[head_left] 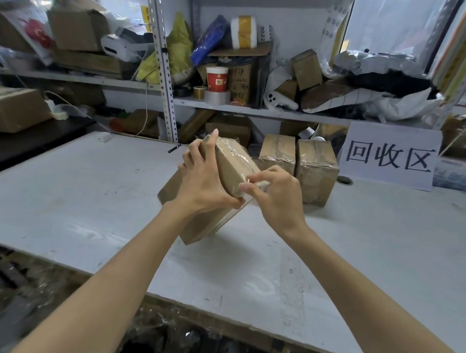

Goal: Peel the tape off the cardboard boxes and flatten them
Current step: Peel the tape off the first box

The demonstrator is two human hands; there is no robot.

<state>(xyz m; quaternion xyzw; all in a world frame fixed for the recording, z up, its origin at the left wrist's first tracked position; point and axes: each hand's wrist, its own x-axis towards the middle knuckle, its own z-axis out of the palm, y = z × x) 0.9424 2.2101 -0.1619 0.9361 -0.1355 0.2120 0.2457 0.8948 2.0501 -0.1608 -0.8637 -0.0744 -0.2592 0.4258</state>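
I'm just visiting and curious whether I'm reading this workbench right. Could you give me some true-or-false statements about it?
1. The left hand grips the tilted box. True.
2. The right hand lies flat on the table. False: it pinches tape at the box's near corner.
3. A second box and a third box stand near the sign. True.
4. The red cup sits on the table. False: it stands on a shelf.
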